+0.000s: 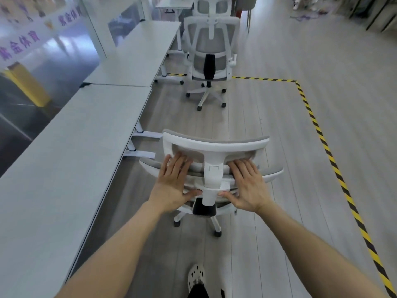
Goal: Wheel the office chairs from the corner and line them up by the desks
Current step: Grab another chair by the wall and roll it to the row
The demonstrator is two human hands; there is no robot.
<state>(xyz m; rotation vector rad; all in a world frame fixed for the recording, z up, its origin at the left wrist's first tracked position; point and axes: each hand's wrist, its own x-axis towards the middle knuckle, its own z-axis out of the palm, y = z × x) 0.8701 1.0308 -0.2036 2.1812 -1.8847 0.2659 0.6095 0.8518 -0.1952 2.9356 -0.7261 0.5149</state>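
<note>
**Near field.** A white perforated shoe (196, 278) is seen at the lower edge, on the grey plank floor (268, 244). Two bare forearms are extended forward from the lower corners.

**Hands.** The left hand (174, 186) is laid flat on the upper rim of the backrest of the near chair (214, 147). Its fingers are straight and slightly spread, and its thumb is stretched toward the white central post (211, 179). The right hand (247, 186) is placed likewise on the other side of the post. Both hands are held open and pressed against the frame.

**Near chair.** The chair is shown from behind and above, with its grey-padded headrest uppermost and its castor base below. It stands in the aisle just beside the front edge of the near desk (64, 158). The striped yellow-and-black tape (322, 143) lies on the floor well to its right.

**Middle field.** The far desk (137, 54) is butted end to end against the near desk. A second chair (211, 52), back toward the camera, is parked by its far end.

**Far field.** A third chair (212, 5) is partly hidden directly behind the second. A glass partition (53, 46) with purple lettering runs behind the desks.
</note>
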